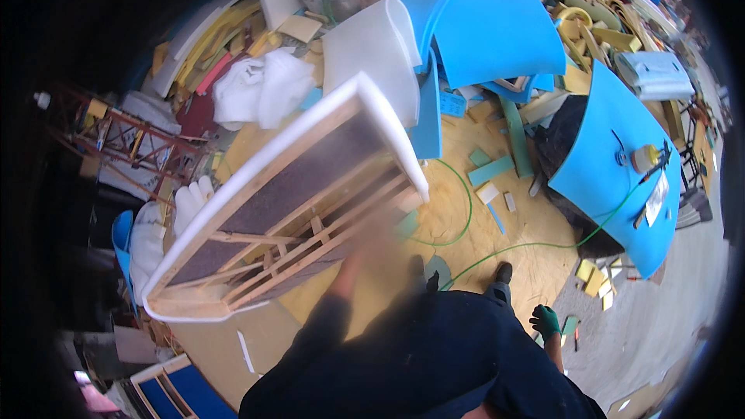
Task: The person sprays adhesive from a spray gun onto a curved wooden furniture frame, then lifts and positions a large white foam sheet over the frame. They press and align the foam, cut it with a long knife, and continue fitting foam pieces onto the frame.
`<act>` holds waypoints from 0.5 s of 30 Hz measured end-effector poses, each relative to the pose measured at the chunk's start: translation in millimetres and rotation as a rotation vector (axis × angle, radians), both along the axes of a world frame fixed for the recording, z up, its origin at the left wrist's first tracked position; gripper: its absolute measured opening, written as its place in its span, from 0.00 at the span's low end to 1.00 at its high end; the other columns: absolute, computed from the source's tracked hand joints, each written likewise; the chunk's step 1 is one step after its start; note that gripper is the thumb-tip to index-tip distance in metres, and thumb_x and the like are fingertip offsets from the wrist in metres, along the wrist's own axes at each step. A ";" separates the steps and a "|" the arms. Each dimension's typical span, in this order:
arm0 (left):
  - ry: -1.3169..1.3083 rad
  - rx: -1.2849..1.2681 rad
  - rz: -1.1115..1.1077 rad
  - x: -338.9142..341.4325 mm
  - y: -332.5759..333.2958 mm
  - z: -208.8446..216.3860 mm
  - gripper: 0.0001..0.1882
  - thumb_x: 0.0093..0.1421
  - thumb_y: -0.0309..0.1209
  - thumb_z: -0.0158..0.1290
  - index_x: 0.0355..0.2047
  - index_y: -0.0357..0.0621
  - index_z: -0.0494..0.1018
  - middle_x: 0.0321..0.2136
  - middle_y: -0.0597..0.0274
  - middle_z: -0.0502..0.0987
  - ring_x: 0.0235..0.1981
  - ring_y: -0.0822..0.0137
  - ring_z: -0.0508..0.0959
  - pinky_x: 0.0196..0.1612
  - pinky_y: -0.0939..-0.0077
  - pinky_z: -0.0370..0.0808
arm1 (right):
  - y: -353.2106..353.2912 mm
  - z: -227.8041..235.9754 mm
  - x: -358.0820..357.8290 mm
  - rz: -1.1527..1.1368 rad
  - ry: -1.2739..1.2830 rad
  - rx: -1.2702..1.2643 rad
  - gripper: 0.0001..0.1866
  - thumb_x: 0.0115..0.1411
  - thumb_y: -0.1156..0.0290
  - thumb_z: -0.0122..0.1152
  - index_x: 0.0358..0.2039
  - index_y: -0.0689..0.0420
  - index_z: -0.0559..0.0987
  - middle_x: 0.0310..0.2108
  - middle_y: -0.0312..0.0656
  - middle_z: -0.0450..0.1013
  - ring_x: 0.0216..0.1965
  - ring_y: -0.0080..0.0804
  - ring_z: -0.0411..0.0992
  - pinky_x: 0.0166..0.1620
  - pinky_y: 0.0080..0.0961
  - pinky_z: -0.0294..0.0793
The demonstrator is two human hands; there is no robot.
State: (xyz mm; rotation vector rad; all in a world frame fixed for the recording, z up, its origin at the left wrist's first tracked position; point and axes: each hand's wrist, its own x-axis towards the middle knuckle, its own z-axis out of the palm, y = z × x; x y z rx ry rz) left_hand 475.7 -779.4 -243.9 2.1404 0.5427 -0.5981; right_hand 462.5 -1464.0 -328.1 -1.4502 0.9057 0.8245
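Head view: padded frame [279, 190] tilted above plywood [528, 275], at left. Left hand [366, 247] blurred at the frame's near edge; grip cannot be told. Right hand [545, 320], green-gloved, hangs well apart, released, fingers part-curled.

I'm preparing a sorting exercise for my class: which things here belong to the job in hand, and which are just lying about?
Likely in the job:
- wooden frame with white edging, beside the blurred left hand
- green glove on the right hand

Apparently lying about:
- white wadding
- green offcuts
- yellow scraps
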 end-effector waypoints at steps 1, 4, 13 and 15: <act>0.052 0.008 0.024 -23.3 -10.0 -14.3 0.22 0.71 0.46 0.48 0.54 0.44 0.79 0.46 0.53 0.84 0.47 0.56 0.81 0.53 0.58 0.74 | -12.5 -5.7 20.2 0.028 -0.026 0.021 0.11 0.68 0.60 0.58 0.44 0.52 0.78 0.33 0.36 0.76 0.24 0.30 0.77 0.19 0.23 0.66; 0.259 0.007 0.097 -113.4 -61.5 -51.8 0.20 0.71 0.45 0.51 0.54 0.46 0.79 0.43 0.57 0.85 0.44 0.59 0.81 0.49 0.59 0.76 | -55.0 -24.3 89.3 0.137 -0.077 -0.014 0.12 0.68 0.59 0.59 0.45 0.52 0.79 0.34 0.36 0.77 0.26 0.30 0.78 0.23 0.25 0.71; 0.129 0.128 -0.027 -250.7 -286.7 -77.8 0.15 0.70 0.41 0.52 0.49 0.50 0.81 0.40 0.55 0.84 0.43 0.55 0.82 0.47 0.55 0.79 | -200.5 -35.8 254.0 0.274 -0.249 0.030 0.10 0.68 0.57 0.59 0.40 0.49 0.79 0.30 0.31 0.75 0.23 0.27 0.77 0.21 0.24 0.66; 0.185 0.273 -0.291 -243.1 -300.5 -80.3 0.14 0.70 0.38 0.51 0.48 0.48 0.81 0.43 0.48 0.83 0.46 0.51 0.82 0.51 0.54 0.78 | -223.4 -40.3 271.0 0.246 -0.210 0.058 0.09 0.68 0.57 0.59 0.39 0.48 0.79 0.30 0.31 0.74 0.22 0.28 0.76 0.20 0.25 0.64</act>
